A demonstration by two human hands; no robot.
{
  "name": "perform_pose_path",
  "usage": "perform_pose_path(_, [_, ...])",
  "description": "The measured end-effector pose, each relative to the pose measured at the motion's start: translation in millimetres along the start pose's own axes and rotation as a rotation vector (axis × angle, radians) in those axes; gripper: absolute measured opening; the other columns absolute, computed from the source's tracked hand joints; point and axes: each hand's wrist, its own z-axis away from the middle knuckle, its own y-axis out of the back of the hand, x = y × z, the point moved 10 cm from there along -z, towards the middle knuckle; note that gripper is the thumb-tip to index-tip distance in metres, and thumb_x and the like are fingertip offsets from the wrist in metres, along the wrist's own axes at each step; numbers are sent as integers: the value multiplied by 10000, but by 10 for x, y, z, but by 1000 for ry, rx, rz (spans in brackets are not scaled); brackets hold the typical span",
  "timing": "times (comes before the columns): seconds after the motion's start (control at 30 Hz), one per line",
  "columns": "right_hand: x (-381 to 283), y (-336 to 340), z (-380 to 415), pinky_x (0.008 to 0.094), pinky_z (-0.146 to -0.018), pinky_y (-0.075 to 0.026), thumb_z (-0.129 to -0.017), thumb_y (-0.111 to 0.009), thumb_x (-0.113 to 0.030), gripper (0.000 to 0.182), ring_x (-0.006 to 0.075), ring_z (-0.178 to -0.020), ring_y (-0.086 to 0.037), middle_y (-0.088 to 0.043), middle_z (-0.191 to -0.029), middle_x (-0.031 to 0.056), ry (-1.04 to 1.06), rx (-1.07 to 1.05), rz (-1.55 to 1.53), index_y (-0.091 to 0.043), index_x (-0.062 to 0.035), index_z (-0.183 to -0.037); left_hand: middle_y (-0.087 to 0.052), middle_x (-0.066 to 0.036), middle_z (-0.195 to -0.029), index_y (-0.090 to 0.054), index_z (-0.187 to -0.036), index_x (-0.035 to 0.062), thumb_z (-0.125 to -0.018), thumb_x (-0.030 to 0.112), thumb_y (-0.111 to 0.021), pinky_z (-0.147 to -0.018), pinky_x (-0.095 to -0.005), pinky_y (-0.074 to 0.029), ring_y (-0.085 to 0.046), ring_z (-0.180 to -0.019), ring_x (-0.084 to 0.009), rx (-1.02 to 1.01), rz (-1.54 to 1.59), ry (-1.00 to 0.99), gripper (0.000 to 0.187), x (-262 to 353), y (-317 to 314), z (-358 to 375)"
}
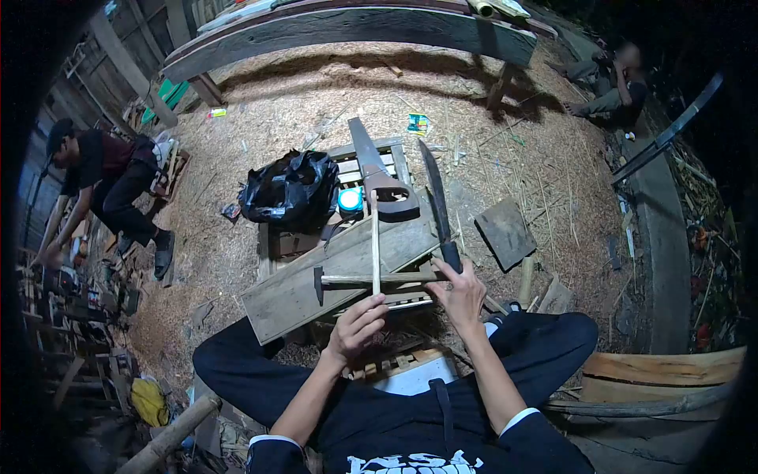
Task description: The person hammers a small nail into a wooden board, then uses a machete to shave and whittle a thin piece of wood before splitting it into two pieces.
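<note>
My left hand (359, 328) is closed on the lower end of a thin, pale wooden stick (376, 253), which points away from me. My right hand (462, 294) grips the black handle of a machete (437, 193), its long dark blade directed forward. A hammer (339, 279) lies crosswise between the hands, its head at the left and its handle reaching toward my right fingers. Beneath them is a wide grey board (296, 296) on a slatted wooden crate (264, 257). Farther forward rest a handsaw (379, 174) and a round turquoise tape measure (350, 200).
A black plastic bag (292, 189) sits left of the saw. A square wooden piece (505, 233) lies to the right. A long bench (355, 30) spans the back. One person (103, 178) bends over at the left; another person (612, 83) sits at the right.
</note>
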Motion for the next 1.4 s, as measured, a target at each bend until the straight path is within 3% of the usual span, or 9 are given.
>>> perform_pose_path(0.23, [-45,-197,-304,449,-737,-539,-640,-916,-198,533,360,-882,-680,-624,-1131,131,77,10,30,-741,-215,-1143,-703,-152,-1250,-716,-1108,-20,-835,2,-663,-1030,-410,-561,-640,-1247,-335,-46,-190,63,280,-436,-51,44])
perform_pose_path(0.4, [-6,-357,-378,461,-750,-540,-623,-911,-176,495,365,-921,-678,-598,-1225,125,88,-12,18,-736,-213,-1085,-718,-143,-1223,-728,-1105,-6,-821,-32,-674,-1022,-402,-567,-650,-1236,-316,13,-222,133,290,-535,-34,57])
perform_pose_path(0.77, [-162,-388,-547,476,-723,-539,-641,-899,-131,477,374,-909,-682,-598,-1175,114,144,29,14,-714,-200,-1075,-732,-156,-1186,-731,-1093,3,-858,-70,-653,-992,-409,-579,-682,-1184,-319,110,-193,277,258,-757,29,2])
perform_pose_path(0.83, [-111,-472,-551,473,-728,-542,-647,-904,-139,498,378,-914,-683,-598,-1172,119,99,5,-14,-719,-213,-1103,-715,-156,-1228,-712,-1129,-4,-792,-88,-676,-995,-399,-574,-659,-1224,-315,178,-192,295,348,-765,91,-3])
perform_pose_path(1.03, [-205,-250,-540,444,-850,-552,-680,-925,-301,690,350,-1033,-686,-643,-1229,135,-7,-99,-175,-682,-263,-1324,-712,-220,-1198,-674,-1173,-1,-921,-103,-655,-820,-384,-654,-709,-1123,-325,418,48,244,273,-424,396,-360])
perform_pose_path(1.17, [-174,13,-437,413,-874,-539,-878,-782,-367,564,342,-1014,-694,-691,-1105,178,-49,-53,-291,-623,-216,-1397,-715,-215,-1206,-662,-1148,36,-895,-101,-687,-821,-358,-638,-718,-1105,-319,506,175,249,290,-138,538,-624])
perform_pose_path(1.23, [-219,397,-358,417,-851,-537,-969,-674,-316,520,342,-980,-696,-700,-1064,186,24,224,-446,-562,-160,-1453,-730,-199,-1179,-682,-1143,27,-868,-101,-711,-858,-375,-605,-726,-1080,-321,412,32,149,305,176,540,-899])
perform_pose_path(1.27, [-185,536,-280,391,-830,-539,-981,-632,-299,560,311,-936,-694,-694,-1023,188,-3,294,-443,-507,-75,-1480,-730,-199,-1179,-682,-1143,27,-868,-101,-711,-858,-375,-605,-726,-1080,-321,397,54,145,305,276,518,-1021])
perform_pose_path(1.4, [-38,906,-68,320,-781,-519,-897,-692,-259,590,191,-856,-634,-651,-972,125,-176,256,-701,-538,12,-1398,-742,-178,-1146,-706,-1132,-11,-870,-108,-689,-885,-378,-580,-729,-1051,-322,315,217,155,280,477,109,-1492])
